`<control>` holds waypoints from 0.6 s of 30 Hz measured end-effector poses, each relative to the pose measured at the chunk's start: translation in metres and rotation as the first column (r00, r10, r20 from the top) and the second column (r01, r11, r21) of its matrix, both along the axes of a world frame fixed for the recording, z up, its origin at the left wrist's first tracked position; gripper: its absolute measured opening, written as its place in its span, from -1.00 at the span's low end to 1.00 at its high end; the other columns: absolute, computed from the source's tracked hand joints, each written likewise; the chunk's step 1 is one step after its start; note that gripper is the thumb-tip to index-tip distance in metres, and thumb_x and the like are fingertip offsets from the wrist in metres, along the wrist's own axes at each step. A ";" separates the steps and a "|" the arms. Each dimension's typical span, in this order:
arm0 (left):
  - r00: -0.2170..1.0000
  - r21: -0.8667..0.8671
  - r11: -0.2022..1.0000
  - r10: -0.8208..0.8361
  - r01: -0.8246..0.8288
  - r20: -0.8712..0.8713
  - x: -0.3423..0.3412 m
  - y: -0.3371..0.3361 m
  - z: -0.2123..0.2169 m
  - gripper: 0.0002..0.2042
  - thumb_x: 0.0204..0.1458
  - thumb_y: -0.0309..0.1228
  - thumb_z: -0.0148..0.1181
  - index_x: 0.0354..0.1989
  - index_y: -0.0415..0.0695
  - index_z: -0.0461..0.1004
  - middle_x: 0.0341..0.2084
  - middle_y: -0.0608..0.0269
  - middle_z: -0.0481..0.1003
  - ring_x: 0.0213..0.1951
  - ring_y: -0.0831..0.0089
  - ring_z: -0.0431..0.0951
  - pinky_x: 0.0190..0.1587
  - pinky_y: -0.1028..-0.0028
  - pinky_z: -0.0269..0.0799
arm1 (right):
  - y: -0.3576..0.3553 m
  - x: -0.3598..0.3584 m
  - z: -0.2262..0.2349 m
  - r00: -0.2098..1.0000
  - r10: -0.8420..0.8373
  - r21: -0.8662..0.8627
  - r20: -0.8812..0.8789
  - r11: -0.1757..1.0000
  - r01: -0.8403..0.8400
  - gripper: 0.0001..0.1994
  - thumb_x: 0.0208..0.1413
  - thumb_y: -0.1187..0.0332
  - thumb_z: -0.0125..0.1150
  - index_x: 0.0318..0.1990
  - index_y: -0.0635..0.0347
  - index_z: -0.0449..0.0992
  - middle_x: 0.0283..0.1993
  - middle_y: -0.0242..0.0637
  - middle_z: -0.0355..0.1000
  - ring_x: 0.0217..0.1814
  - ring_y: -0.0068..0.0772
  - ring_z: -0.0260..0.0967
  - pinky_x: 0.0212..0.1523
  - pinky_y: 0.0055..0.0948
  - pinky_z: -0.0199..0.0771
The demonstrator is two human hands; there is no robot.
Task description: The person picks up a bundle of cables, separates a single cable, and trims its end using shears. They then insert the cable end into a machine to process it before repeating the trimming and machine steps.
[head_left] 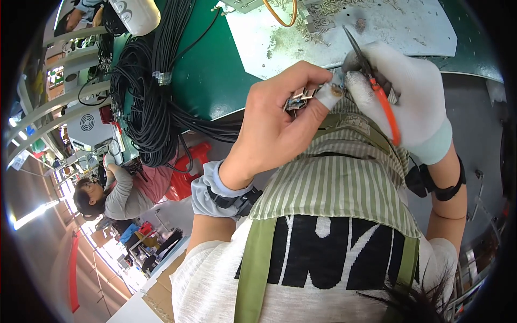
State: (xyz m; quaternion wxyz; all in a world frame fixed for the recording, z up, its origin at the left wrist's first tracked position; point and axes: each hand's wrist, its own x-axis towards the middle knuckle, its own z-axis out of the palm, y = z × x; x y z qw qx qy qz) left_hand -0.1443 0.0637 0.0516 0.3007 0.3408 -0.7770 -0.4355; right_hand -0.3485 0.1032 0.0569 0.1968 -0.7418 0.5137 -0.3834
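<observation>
Metal parts (299,100) are clasped by the left hand (272,123), pliers (384,105) by the right hand (419,91).
Likely light and stiff, parts are best pinched by edges.

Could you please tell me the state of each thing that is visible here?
Left hand: without full glove, closed around metal parts
Metal parts: bunched together
Right hand: white-gloved, holding pliers
Pliers: held, tip toward white board
White board: littered with small pieces
Black cables: bundled, partly hanging off green table
Striped apron: worn
</observation>
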 end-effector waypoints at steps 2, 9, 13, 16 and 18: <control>0.994 0.029 0.994 -0.101 0.102 -0.043 0.002 -0.002 -0.003 -0.84 -0.05 -0.61 0.19 -0.26 -0.25 0.45 -0.57 0.24 0.41 -0.54 0.60 0.38 -0.53 0.62 0.28 | -0.002 -0.005 0.008 0.999 0.046 0.094 0.023 0.994 -0.048 -0.86 0.11 0.42 0.09 -0.28 0.33 0.49 -0.64 -0.35 0.36 -0.70 -0.57 0.24 -0.60 -0.62 0.27; 0.996 -0.454 0.887 -0.086 0.081 0.008 -0.002 0.001 0.000 -0.83 -0.02 -0.65 0.14 -0.24 -0.21 0.46 -0.51 0.23 0.46 -0.49 0.52 0.50 -0.53 0.57 0.33 | 0.002 -0.013 -0.024 0.571 -0.003 0.391 0.821 0.733 -0.557 -0.83 0.16 0.43 -0.01 -0.26 0.38 0.45 -0.65 -0.35 0.34 -0.72 -0.54 0.26 -0.64 -0.61 0.29; 0.959 -0.449 0.850 -0.276 0.277 0.068 0.000 -0.006 0.003 -0.76 0.01 -0.70 0.11 -0.13 -0.24 0.37 -0.53 0.18 0.46 -0.53 0.49 0.50 -0.57 0.56 0.34 | 0.001 0.000 -0.035 0.622 0.313 -0.018 0.718 0.902 -0.432 -0.88 0.11 0.46 0.12 -0.26 0.35 0.42 -0.66 -0.27 0.35 -0.71 -0.54 0.33 -0.67 -0.57 0.34; 0.921 -0.088 0.939 -0.345 0.334 -0.184 0.003 -0.004 0.007 -0.71 -0.03 -0.71 0.11 -0.11 -0.23 0.36 -0.53 0.18 0.46 -0.55 0.48 0.49 -0.58 0.56 0.32 | 0.008 0.013 0.012 0.656 -0.096 0.443 0.749 0.809 -0.387 -0.81 0.16 0.44 0.00 -0.17 0.41 0.40 -0.66 -0.31 0.33 -0.74 -0.54 0.27 -0.67 -0.57 0.30; 0.797 0.453 0.757 -0.145 0.470 -0.586 0.006 0.002 0.011 -0.69 -0.13 -0.70 0.16 -0.16 -0.19 0.42 -0.49 0.21 0.46 -0.55 0.47 0.47 -0.59 0.56 0.29 | 0.010 0.014 0.030 0.670 -0.293 0.642 0.682 0.678 -0.357 -0.77 0.19 0.42 -0.05 -0.12 0.44 0.40 -0.66 -0.32 0.33 -0.75 -0.55 0.24 -0.67 -0.57 0.29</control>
